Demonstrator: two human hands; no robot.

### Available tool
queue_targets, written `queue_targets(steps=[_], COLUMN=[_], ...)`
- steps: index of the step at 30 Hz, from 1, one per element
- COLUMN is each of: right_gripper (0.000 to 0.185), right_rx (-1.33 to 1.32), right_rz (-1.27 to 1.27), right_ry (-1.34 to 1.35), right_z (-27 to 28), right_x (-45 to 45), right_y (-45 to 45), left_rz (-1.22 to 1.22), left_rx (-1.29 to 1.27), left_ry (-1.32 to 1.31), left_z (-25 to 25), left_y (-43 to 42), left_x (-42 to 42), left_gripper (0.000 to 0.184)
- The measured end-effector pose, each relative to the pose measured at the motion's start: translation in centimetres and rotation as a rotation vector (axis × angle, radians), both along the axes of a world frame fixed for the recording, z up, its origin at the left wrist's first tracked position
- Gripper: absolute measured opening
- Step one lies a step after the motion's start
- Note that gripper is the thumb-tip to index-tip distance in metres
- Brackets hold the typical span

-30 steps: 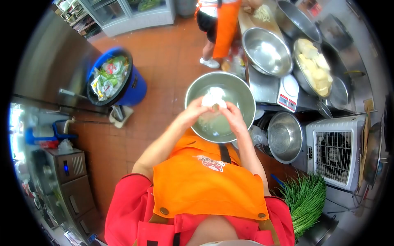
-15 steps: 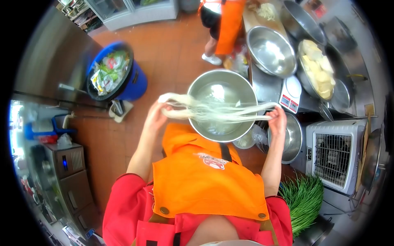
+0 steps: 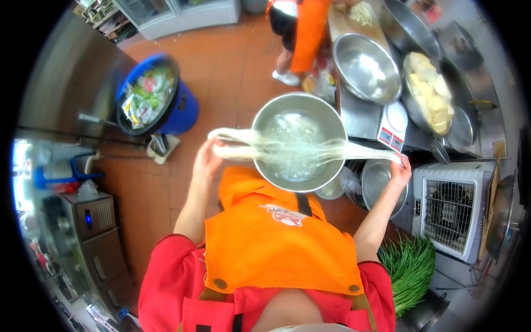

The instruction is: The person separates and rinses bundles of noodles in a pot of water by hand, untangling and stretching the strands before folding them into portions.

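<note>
Long, pale noodle strands (image 3: 362,151) stretch sideways between my two hands, crossing a large round steel pot (image 3: 271,113). Clear liquid inside the pot looks rippled, and the middle of the strands blurs over or into it; I cannot tell how deep they go. On the left, my left hand (image 3: 207,159) grips the looped end, its fingers closed, beyond the pot's left rim. Past the right rim, my right hand (image 3: 400,169) is closed on the other end, where the strands gather into a narrow bundle.
A blue bin (image 3: 185,110) of waste stands at left. To the right are a steel bowl (image 3: 368,69), a white scale (image 3: 391,127), a bowl of pale peeled pieces (image 3: 428,91), a grey fan unit (image 3: 453,205) and green stalks (image 3: 409,271). A person in an orange apron (image 3: 307,39) stands ahead.
My right hand has moved outward to the right and slightly down, and the noodles are stretched longer. My left hand shifted slightly left. The liquid's surface is more disturbed.
</note>
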State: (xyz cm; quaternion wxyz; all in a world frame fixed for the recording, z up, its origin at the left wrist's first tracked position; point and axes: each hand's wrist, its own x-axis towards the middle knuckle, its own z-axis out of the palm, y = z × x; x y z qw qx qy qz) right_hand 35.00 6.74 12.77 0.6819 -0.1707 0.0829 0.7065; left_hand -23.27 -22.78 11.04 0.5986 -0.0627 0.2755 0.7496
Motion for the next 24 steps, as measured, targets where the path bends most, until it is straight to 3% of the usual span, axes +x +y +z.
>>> queue_targets(steps=[4,8,11,14,17,18,22,24], right_gripper=[0.021,0.022,0.022,0.019,0.013,0.008,0.021,0.023], right_rx=[-0.070,-0.011,-0.057,0.003,0.029,0.164,0.198,0.292], right_rz=[-0.020,-0.016,-0.097,0.037,0.131,0.316,0.497,0.590], right_ry=[-0.155,0.019,-0.224,-0.039,-0.383,-0.342,-0.808,-1.306], right_z=[0.4,0.0,-0.6,1.2,3.8,3.9,10.5,12.8], right_x=[1.0,3.5,5.0,4.0,0.4,-0.1,-7.8,-11.3], right_y=[0.5,1.3,2.2,1.4,0.3,0.1,-3.4,-5.0], left_rz=[0.043,0.098,0.154,0.137,0.059,0.040,-0.091,-0.099], left_rx=[0.020,-0.005,-0.021,-0.027,-0.034,-0.062,-0.146,-0.155], left_ry=[0.012,-0.003,-0.028,-0.024,-0.003,0.033,0.181,0.157], left_z=[-1.0,-1.4,-2.8,-4.5,-5.3,-5.4,-5.1,-6.0], left_y=[-0.3,-0.7,-1.1,-1.6,-2.1,-2.3,-3.2,-3.5], left_x=[-0.1,0.0,0.0,0.2,0.4,0.5,1.2,2.0], left_gripper=[0.015,0.017,0.017,0.017,0.019,0.020,0.027,0.028])
